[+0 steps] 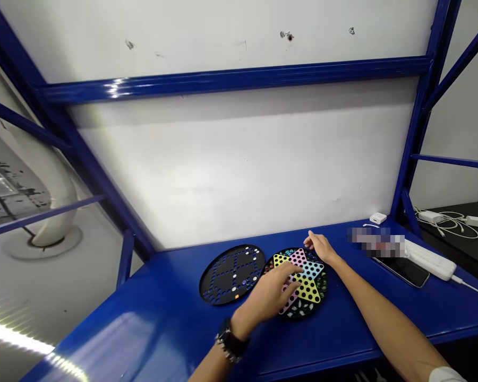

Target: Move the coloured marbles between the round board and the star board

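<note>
A round Chinese checkers board (310,289) lies on the blue table, with a coloured star full of black holes and glass-like pieces around its dark rim. My left hand (273,289) is over the board's left part, thumb and fingers apart, and hides some of the star. I see nothing held in it. Beside the board's far right edge is my right hand (319,247), its fingers loosely extended and holding nothing visible. To the left lies a black perforated disc (223,276) with a few white pieces on it. A small orange piece (236,296) sits at its near rim.
The blue tabletop (163,307) meets a white wall panel (242,170) framed by blue beams. At the right are a phone (404,270), a white power strip (430,260) with its cable, and a small white case (378,218). Cables and adapters lie on a dark table (474,252) beyond.
</note>
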The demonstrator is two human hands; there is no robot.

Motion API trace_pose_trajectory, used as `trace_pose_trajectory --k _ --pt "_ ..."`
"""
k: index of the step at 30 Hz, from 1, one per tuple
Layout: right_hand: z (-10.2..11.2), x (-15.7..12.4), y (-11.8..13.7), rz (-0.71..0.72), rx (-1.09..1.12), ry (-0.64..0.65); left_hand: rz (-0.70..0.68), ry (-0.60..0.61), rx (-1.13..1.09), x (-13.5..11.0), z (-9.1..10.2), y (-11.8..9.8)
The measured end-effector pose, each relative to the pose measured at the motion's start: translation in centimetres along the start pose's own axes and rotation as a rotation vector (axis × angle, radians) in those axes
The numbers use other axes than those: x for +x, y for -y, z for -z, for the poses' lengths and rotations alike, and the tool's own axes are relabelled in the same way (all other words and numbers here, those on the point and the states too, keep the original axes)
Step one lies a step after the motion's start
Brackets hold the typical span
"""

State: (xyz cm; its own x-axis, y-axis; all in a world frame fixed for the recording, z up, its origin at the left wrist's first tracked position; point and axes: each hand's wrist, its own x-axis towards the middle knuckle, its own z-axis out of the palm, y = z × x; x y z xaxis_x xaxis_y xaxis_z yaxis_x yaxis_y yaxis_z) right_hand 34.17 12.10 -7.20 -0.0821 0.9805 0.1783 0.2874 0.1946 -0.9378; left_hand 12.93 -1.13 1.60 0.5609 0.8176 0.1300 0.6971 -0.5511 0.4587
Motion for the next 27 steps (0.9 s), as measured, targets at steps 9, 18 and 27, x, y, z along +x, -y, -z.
trace_pose_trajectory --k 9,18,27 --pt "0.1 -0.2 0.1 -0.022 -0.055 0.021 0.548 0.073 0.263 -7.3 4.3 9.9" --pt "0.2 -0.1 0.0 -0.014 -0.021 0.016 0.497 0.086 0.188 -5.9 3.6 9.1" --pt "0.2 -0.4 0.4 -0.016 -0.031 0.019 0.473 0.124 0.028 -5.4 2.6 10.9"
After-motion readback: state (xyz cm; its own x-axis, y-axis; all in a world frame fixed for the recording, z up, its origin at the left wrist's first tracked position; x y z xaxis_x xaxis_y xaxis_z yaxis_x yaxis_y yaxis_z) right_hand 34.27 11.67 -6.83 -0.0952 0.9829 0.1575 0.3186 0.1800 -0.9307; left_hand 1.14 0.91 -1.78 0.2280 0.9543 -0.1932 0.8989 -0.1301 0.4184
